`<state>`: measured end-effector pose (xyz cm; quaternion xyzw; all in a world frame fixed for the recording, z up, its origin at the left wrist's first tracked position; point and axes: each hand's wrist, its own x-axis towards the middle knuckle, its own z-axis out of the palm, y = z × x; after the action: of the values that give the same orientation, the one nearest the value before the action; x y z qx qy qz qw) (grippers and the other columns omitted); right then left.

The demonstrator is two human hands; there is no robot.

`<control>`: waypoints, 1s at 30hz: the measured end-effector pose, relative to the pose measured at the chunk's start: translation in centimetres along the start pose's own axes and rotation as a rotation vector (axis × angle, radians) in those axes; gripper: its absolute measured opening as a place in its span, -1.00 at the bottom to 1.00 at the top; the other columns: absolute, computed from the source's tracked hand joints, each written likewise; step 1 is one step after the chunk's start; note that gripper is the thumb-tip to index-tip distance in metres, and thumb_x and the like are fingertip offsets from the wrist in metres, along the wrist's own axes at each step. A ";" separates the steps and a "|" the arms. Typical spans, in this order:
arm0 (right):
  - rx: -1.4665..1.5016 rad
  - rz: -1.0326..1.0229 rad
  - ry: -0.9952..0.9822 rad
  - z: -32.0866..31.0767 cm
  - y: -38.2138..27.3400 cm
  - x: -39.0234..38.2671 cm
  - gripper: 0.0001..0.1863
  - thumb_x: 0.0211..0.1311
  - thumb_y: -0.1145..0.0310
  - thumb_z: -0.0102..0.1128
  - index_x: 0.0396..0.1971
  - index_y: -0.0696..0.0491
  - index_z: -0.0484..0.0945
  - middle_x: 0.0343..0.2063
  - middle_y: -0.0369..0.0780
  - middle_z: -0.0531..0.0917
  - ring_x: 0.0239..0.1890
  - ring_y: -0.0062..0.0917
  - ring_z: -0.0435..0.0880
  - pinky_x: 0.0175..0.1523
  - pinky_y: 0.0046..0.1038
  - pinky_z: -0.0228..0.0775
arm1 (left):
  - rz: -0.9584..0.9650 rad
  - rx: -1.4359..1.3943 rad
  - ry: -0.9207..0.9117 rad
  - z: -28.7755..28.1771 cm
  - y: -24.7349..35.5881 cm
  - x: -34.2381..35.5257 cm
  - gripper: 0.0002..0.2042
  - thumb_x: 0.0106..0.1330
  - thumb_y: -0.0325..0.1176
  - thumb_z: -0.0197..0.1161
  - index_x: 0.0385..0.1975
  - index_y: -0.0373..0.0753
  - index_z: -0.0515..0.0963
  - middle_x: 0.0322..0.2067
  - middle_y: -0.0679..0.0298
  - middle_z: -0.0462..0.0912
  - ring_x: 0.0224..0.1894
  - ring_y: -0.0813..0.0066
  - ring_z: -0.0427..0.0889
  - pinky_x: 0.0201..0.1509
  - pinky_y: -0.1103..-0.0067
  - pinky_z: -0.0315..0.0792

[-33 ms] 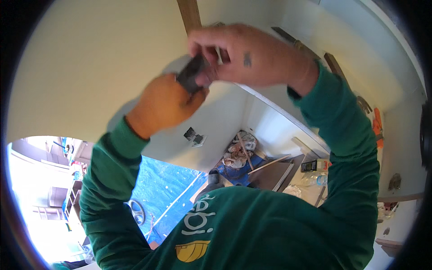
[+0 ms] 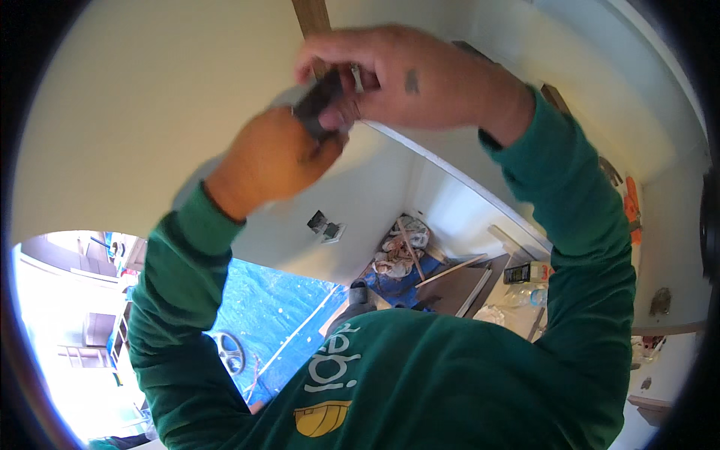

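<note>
My two hands meet high up in front of the pale wall, on a small dark grey block point(image 2: 319, 105) with straight edges. My left hand point(image 2: 270, 161) is closed round the block's lower end, its thumb toward the right. From the right, my right hand point(image 2: 420, 79) pinches the upper part between thumb and bent fingers. Motion blur and my fingers hide much of the block, so its exact kind cannot be made out. Just behind the right fingers, a brown wooden strip point(image 2: 311, 19) runs up the wall.
A pale ledge point(image 2: 450, 169) runs below my right forearm. Blue sheeting point(image 2: 281, 307) covers floor at lower left, near a spoked wheel point(image 2: 230, 352). Crumpled cloth point(image 2: 397, 251), wood sticks point(image 2: 450, 271) and a clear bottle point(image 2: 525, 297) lie lower right. An orange-handled tool point(image 2: 632, 206) sits far right.
Both hands have shifted slightly upward together with the dark block. The grip on it looks the same.
</note>
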<state>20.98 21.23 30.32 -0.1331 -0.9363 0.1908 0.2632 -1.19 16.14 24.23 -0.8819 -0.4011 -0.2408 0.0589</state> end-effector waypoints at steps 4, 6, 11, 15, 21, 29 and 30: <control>0.243 -0.134 -0.139 -3.3 1.0 1.5 -0.77 0.33 0.40 0.32 -0.11 0.19 0.61 -0.44 -0.18 0.69 -0.40 -0.55 0.69 -0.24 -0.49 0.57 | 0.211 -0.052 0.145 -1.4 -3.3 4.3 -0.81 0.32 -0.23 0.32 -0.19 -0.17 0.64 -0.45 0.09 0.68 -0.37 0.02 0.70 -0.27 0.24 0.58; 0.306 -0.028 -0.109 -4.6 1.6 2.5 -0.71 0.32 0.40 0.34 -0.02 0.20 0.62 -0.42 -0.21 0.71 -0.43 -0.56 0.69 -0.26 -0.50 0.58 | 0.112 -0.054 0.017 -3.0 -4.7 4.9 -0.85 0.37 -0.30 0.30 -0.22 -0.23 0.64 -0.49 0.14 0.64 -0.43 0.19 0.65 -0.33 0.35 0.52; 0.325 0.165 0.097 -5.5 2.9 1.8 -0.65 0.31 0.39 0.38 0.03 0.24 0.62 -0.37 -0.28 0.74 -0.43 -0.58 0.68 -0.22 -0.52 0.59 | 0.135 0.018 -0.134 -5.0 -5.0 7.0 -0.85 0.43 -0.46 0.28 -0.37 -0.40 0.58 -0.57 0.26 0.53 -0.53 0.56 0.46 -0.43 0.57 0.34; -0.292 -0.138 0.169 -6.0 2.5 1.5 -0.78 0.17 0.43 0.39 -0.21 0.19 0.67 -0.46 -0.18 0.68 -0.42 -0.47 0.66 -0.15 -0.42 0.58 | 0.261 0.155 -0.068 -4.8 -4.7 7.3 -0.86 0.41 -0.44 0.30 -0.37 -0.38 0.60 -0.54 0.19 0.58 -0.54 0.42 0.52 -0.42 0.51 0.38; -0.857 -0.083 -0.118 -6.1 -1.2 2.7 -0.82 0.14 0.43 0.30 -0.29 0.19 0.66 -0.46 -0.09 0.67 -0.36 -0.31 0.68 -0.15 -0.31 0.57 | 0.390 0.153 0.077 -3.9 -5.1 6.7 -0.87 0.38 -0.40 0.34 -0.29 -0.34 0.64 -0.41 0.09 0.69 -0.38 0.24 0.67 -0.27 0.41 0.53; -1.184 0.049 -0.502 -5.7 -2.8 4.2 -0.84 0.14 0.44 0.19 -0.35 0.19 0.65 -0.43 -0.01 0.68 -0.29 -0.14 0.70 -0.15 -0.18 0.56 | -0.045 0.345 -0.402 -7.2 -0.4 8.0 -0.78 0.38 -0.31 0.11 -0.36 -0.29 0.64 -0.36 -0.03 0.71 -0.33 0.05 0.71 -0.15 0.29 0.59; -1.197 0.068 -0.544 -5.7 -3.6 4.4 -0.84 0.14 0.44 0.18 -0.36 0.19 0.65 -0.43 0.00 0.68 -0.28 -0.12 0.70 -0.15 -0.16 0.56 | -0.090 0.271 -0.477 -8.5 0.2 8.3 -0.76 0.41 -0.27 0.10 -0.33 -0.27 0.66 -0.34 -0.03 0.71 -0.31 0.07 0.72 -0.13 0.32 0.59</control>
<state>19.92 21.17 38.34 -0.2332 -0.9091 -0.3277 -0.1085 0.40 19.12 35.66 -0.8791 -0.4708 0.0268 0.0694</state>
